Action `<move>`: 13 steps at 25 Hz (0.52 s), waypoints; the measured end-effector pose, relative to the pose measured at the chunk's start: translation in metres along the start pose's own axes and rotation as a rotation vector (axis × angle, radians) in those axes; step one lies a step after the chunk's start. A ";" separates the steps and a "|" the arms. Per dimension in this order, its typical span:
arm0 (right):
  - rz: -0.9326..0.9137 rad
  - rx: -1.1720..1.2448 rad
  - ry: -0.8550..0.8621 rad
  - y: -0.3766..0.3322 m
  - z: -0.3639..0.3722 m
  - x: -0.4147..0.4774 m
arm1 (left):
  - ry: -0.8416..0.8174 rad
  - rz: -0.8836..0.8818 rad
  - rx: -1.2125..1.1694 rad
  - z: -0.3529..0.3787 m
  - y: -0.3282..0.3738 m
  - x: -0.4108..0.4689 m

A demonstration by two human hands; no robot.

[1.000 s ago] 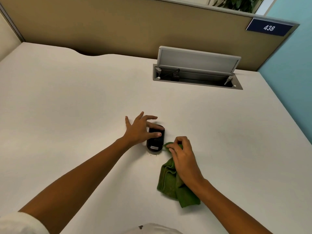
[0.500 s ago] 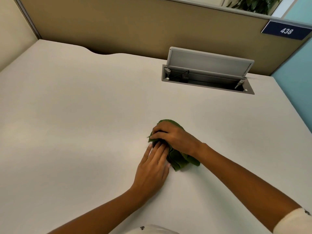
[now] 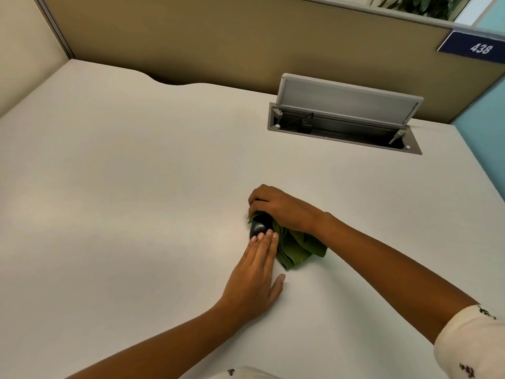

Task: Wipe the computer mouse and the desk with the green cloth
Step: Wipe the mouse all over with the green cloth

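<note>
A black computer mouse [image 3: 259, 227] lies on the white desk [image 3: 123, 187], a little right of centre. My right hand [image 3: 281, 207] grips the green cloth [image 3: 296, 248] and presses it over the far end and right side of the mouse; the rest of the cloth trails out toward me on the right. My left hand [image 3: 255, 280] lies flat on the desk with fingers together, its fingertips touching the near end of the mouse. Only the near top of the mouse shows.
A grey cable box [image 3: 344, 127] with its lid raised is set into the desk at the back right. Tan partition walls [image 3: 218, 36] close off the back and left. A blue "438" sign [image 3: 475, 47] hangs at the upper right.
One second ago the cloth lay beside the mouse, which my left hand covered. My right hand then brought the cloth over the mouse. Now the cloth has slid aside, baring the mouse's near top.
</note>
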State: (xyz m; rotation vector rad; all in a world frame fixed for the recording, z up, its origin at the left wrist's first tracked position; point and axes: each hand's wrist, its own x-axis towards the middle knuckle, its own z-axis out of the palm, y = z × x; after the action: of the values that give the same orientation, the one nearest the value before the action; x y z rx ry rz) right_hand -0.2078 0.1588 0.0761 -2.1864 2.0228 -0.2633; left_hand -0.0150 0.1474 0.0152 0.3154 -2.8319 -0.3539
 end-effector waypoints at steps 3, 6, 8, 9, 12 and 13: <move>0.071 0.003 0.062 0.012 0.005 0.001 | -0.027 -0.028 -0.015 0.001 0.004 -0.001; 0.134 -0.055 0.067 0.026 0.006 -0.002 | -0.022 -0.053 -0.020 0.001 0.008 0.001; 0.186 -0.063 0.087 0.035 0.008 -0.010 | -0.018 -0.064 -0.022 0.000 0.010 0.001; 0.208 -0.054 0.102 0.038 0.009 -0.015 | -0.016 -0.069 -0.026 0.000 0.011 0.001; 0.263 -0.048 0.127 0.038 0.012 -0.033 | -0.008 -0.086 -0.034 0.000 0.013 0.002; 0.279 -0.053 0.129 0.036 0.011 -0.040 | -0.003 -0.092 -0.037 -0.001 0.014 0.002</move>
State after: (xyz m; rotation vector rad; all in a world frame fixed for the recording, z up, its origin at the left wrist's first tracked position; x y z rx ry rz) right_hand -0.2434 0.1956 0.0561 -1.9267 2.3971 -0.3263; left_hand -0.0189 0.1600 0.0204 0.4380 -2.8164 -0.4260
